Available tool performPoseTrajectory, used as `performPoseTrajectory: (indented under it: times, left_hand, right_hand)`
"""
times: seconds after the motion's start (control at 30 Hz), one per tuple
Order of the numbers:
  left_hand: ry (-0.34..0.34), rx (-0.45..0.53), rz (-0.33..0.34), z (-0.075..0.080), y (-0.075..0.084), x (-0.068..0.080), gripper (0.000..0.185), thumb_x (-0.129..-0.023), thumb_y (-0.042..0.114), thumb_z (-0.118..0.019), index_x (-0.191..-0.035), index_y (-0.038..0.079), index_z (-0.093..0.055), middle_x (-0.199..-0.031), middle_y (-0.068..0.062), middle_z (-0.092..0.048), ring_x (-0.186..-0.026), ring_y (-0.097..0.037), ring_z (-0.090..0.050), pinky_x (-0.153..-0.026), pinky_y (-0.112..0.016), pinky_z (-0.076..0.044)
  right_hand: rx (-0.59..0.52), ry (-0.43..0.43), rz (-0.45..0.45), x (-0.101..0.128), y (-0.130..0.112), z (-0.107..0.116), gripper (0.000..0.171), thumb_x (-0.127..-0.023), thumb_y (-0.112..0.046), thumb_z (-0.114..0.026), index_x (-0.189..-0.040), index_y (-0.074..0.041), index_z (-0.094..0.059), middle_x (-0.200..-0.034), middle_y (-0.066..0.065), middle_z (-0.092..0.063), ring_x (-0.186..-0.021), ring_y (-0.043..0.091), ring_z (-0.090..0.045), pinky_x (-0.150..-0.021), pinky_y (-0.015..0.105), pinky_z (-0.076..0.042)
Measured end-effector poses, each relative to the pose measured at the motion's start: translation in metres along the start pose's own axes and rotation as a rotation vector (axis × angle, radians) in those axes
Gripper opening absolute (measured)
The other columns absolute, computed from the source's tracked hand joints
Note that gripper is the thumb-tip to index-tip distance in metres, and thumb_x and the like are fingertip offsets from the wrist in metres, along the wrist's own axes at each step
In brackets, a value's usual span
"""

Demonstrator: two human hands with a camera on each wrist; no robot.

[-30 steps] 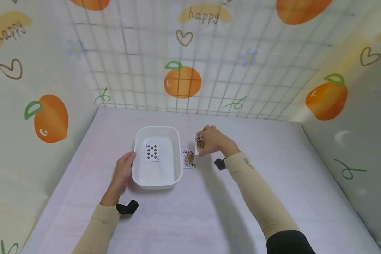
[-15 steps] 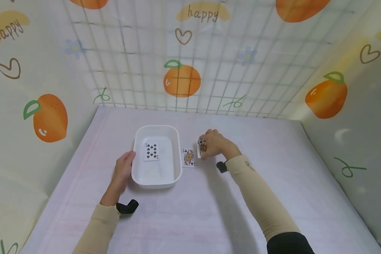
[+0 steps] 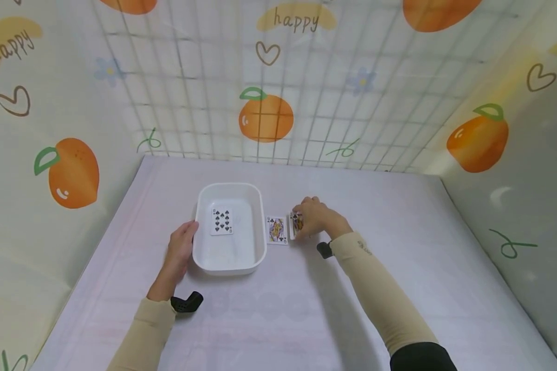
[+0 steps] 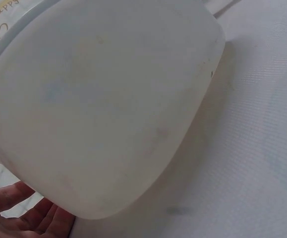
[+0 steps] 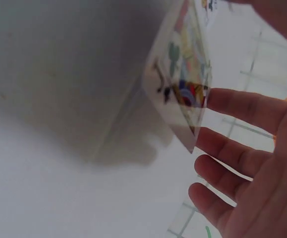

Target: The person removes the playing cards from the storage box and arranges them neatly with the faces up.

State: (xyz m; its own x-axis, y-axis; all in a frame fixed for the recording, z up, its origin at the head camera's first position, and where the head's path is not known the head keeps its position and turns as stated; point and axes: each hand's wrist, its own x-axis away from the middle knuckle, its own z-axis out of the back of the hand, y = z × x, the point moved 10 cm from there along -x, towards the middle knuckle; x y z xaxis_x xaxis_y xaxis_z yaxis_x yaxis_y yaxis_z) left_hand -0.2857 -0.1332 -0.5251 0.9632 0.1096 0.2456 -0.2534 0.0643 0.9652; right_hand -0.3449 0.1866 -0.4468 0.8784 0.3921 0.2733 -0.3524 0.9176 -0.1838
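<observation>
The right hand (image 3: pixel 316 218) is pinching a face card (image 3: pixel 296 224) tilted just above the bench (image 3: pixel 399 268), at 3 o'clock of a face-up card (image 3: pixel 276 229). The left hand (image 3: pixel 180 250), fingers relaxed, is resting against the white tub (image 3: pixel 262 242). The light pinch is risking a slip.
</observation>
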Motion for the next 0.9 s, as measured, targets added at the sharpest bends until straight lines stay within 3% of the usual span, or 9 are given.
performPoseTrajectory:
  times: [0.43,0.9]
  left_hand:
    - [-0.004,0.006,-0.014,0.000,0.001,-0.001,0.057,-0.105,0.041,-0.041,-0.148,0.003,-0.040,-0.149,-0.015,-0.044,-0.138,-0.031,-0.040,-0.113,-0.047,-0.032]
    - [0.001,0.024,-0.011,0.001,-0.001,-0.002,0.054,-0.105,0.041,-0.043,-0.145,0.005,-0.045,-0.141,-0.015,-0.051,-0.128,-0.029,-0.049,-0.108,-0.047,-0.038]
  right_hand:
    - [0.020,-0.008,-0.004,-0.009,0.008,-0.018,0.089,-0.062,-0.040,-0.091,-0.138,-0.009,-0.058,-0.128,0.015,-0.052,-0.109,0.029,-0.043,-0.092,0.048,-0.045]
    - [-0.021,0.000,-0.015,-0.007,0.008,-0.019,0.089,-0.062,-0.037,-0.092,-0.138,-0.009,-0.057,-0.133,0.016,-0.050,-0.117,0.032,-0.043,-0.096,0.052,-0.044]
